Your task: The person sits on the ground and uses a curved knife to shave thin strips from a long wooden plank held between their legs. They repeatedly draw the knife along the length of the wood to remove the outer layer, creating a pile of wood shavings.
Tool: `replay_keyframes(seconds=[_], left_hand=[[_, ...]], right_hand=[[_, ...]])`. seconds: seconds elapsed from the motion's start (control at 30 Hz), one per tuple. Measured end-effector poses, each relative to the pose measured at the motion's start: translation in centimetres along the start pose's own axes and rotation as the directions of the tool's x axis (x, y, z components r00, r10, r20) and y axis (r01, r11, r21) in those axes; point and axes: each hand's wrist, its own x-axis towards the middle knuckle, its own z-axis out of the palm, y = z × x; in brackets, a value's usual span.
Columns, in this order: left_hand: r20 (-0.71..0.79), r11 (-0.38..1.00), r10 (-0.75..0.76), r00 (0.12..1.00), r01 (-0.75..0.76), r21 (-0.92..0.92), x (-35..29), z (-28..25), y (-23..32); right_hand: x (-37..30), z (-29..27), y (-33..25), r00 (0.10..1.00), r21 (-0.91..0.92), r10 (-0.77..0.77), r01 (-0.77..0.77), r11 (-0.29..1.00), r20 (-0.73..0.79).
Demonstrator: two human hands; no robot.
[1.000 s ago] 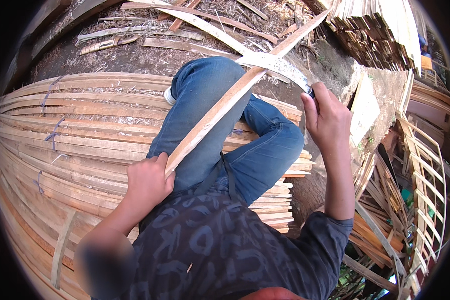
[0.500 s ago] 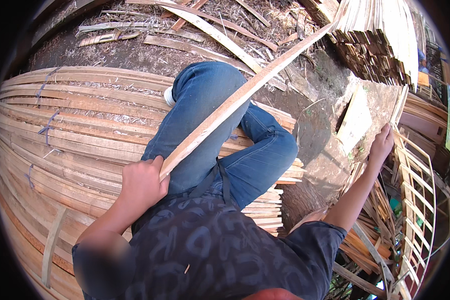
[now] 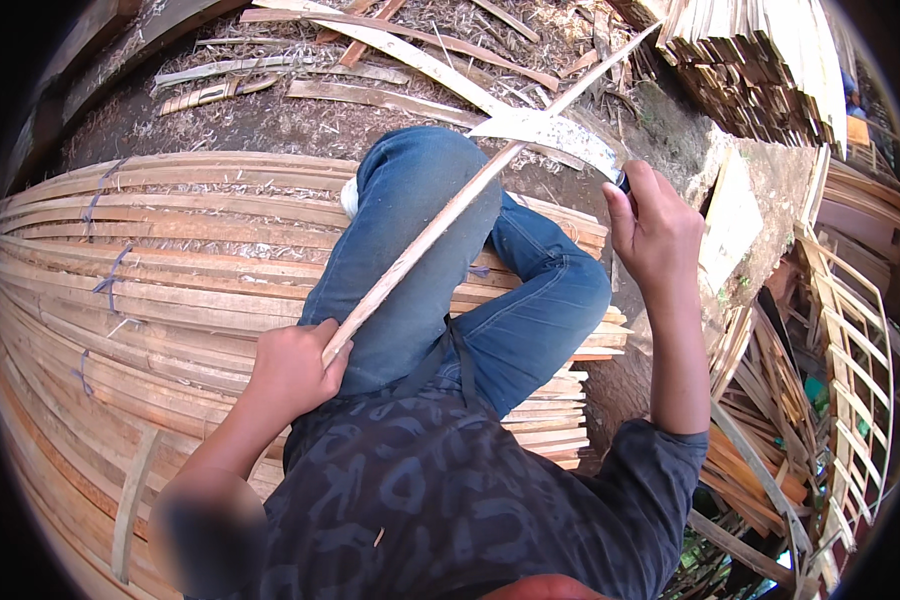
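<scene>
My left hand (image 3: 295, 370) is closed round the near end of a long wooden strip (image 3: 410, 258). The strip slants up across my jeans-clad thigh, and its far end points to the upper right. In my right hand (image 3: 658, 222) is a machete (image 3: 560, 132) with a broad, pale, curved blade; only a bit of its dark handle shows past my fingers. The blade crosses the strip's upper part from the right. From this view I cannot tell whether its edge touches the wood.
Bundled wooden slats (image 3: 200, 260), tied with purple string, lie under and left of my legs. A tall stack of slats (image 3: 745, 70) stands at the upper right. Loose offcuts (image 3: 400, 60) and shavings cover the ground ahead. A slatted wooden frame (image 3: 850, 380) leans at the right.
My right hand has come in from the far right to beside the strip, and the machete now shows in it. The strip has turned slightly in my left hand.
</scene>
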Motion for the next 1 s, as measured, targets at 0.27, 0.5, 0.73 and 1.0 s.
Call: replay_keyframes(seconds=[0.27,0.5,0.73,1.0], left_hand=[[-0.003,0.998,0.005,1.0,-0.005,-0.065,0.0,0.3,-0.6],[0.03,1.0,-0.01,0.999,0.011,-0.024,-0.1,0.3,-0.4],[-0.015,0.999,-0.044,0.999,0.045,0.032,-0.3,0.8,0.4],[-0.047,0.997,-0.061,0.997,0.063,0.046,-0.1,0.9,0.6]], right_hand=[[1.0,-1.3,12.4,0.826,0.001,0.55,-0.554,0.832,-0.122],[-2.8,-2.1,10.4,0.836,0.136,0.535,-0.521,0.843,-0.117],[1.1,-3.7,-1.6,0.991,0.083,0.103,-0.111,0.99,0.087],[2.6,-2.3,3.4,0.999,-0.119,0.037,-0.032,0.992,0.04]])
